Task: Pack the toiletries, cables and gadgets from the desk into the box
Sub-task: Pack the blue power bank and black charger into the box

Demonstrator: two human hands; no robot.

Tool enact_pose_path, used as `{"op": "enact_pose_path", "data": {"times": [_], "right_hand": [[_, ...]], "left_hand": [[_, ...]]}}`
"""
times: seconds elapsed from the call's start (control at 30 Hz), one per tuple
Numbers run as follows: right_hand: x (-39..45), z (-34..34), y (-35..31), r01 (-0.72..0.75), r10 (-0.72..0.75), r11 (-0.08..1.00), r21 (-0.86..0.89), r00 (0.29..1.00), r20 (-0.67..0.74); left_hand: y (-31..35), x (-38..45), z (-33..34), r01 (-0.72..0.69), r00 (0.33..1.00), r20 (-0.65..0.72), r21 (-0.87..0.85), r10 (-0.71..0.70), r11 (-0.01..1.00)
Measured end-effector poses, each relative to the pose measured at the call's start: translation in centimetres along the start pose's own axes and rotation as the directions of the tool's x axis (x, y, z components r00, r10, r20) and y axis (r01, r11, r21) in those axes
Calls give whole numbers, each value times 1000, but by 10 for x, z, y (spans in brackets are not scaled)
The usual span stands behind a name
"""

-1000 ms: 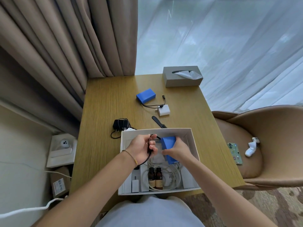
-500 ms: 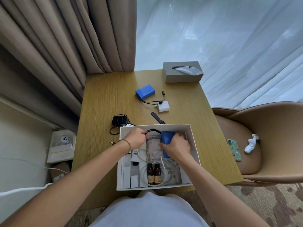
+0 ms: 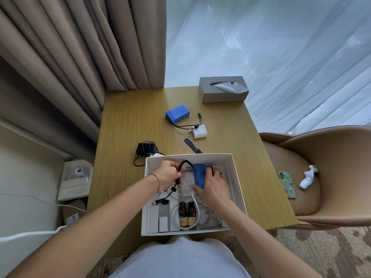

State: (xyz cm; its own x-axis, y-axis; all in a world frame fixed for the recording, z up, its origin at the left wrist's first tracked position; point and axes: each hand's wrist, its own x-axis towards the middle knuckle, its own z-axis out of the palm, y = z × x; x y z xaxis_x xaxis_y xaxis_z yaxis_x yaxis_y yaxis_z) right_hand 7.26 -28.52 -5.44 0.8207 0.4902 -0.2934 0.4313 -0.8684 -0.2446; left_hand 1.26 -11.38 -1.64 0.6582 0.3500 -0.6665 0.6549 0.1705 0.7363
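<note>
A white box (image 3: pixel 234 177) stands at the desk's near edge, holding two brown bottles (image 3: pixel 187 214), white cables (image 3: pixel 195 209) and small white packages. Inside it, my right hand (image 3: pixel 213 187) grips a blue battery pack (image 3: pixel 199 175). My left hand (image 3: pixel 168 173) pinches that pack's black cable (image 3: pixel 176 183), which loops from the pack down to a plug. On the desk beyond the box lie a second blue pack (image 3: pixel 177 113) with a black cable, a white charger (image 3: pixel 199 131), a black comb (image 3: pixel 192 145) and a black power adapter (image 3: pixel 146 149).
A grey tissue box (image 3: pixel 222 89) sits at the desk's far right corner. A tan chair (image 3: pixel 331 167) on the right carries a phone (image 3: pixel 287 184) and a white object (image 3: pixel 308 177). Curtains hang behind the desk. A low white stand (image 3: pixel 75 179) is on the left floor.
Both hands have sunk deeper into the box with the blue pack. The black cable now hangs lower, with its plug end down among the items.
</note>
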Motion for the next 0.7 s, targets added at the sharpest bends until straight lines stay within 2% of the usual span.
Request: {"op": "enact_pose_path", "data": {"times": [0.07,0.13,0.23,0.3,0.37,0.47,0.57,0.7], "right_hand": [[-2,3,2,15,-15,1000,15,1000,-10],[-1,5,5,24,-24,999,35,1000,-1],[-2,6,6,33,-34,999,27,999,20],[-4,7,4,36,-36,999,3,999,31],[-6,9,2,38,-37,999,-21,999,33],[-7,11,2,40,-38,998,-40,999,36],[-8,10,4,42,-39,998,-54,998,41],[-10,8,4,32,-29,999,-44,997,65]], "left_hand": [[-1,5,0,-59,997,-31,212,67,975],[-2,9,-3,-120,984,-60,473,167,873],[-6,8,-7,-106,949,-93,807,302,580],[-11,8,-12,-62,930,-83,925,359,374],[-13,9,-15,-18,926,-60,979,372,202],[-13,10,-14,19,932,-34,999,362,45],[-10,10,-13,51,934,-29,997,356,-54],[-10,8,-12,74,945,-38,992,326,-100]]}}
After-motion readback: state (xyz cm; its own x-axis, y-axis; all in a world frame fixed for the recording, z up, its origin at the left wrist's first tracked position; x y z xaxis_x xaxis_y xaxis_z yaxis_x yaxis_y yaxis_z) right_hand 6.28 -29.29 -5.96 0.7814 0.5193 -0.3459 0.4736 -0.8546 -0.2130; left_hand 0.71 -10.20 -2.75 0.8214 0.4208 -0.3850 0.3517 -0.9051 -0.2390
